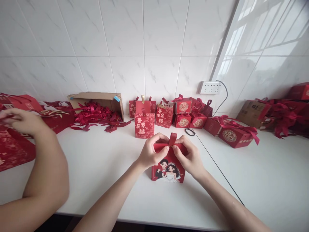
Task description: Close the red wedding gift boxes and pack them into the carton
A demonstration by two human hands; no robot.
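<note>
A red gift box [166, 167] stands upright on the white table in front of me, with a cartoon bride and groom printed on its face. My left hand [154, 150] pinches the top edge of this box from the left side. On the other side, my right hand [189, 154] grips the same top edge, thumb in front and fingers behind. Between both thumbs a red ribbon loop [172, 139] sticks up from the box's top. Just behind stands another red box [144, 125] with white characters and a ribbon loop.
Another person's arm [48, 154] reaches in at left over red gift bags [14, 148]. Behind lies a cardboard box [96, 95] of loose red ribbons [96, 112]. Several ribboned boxes [238, 137] stand along the wall, near a black band [190, 132] and a power strip [210, 87].
</note>
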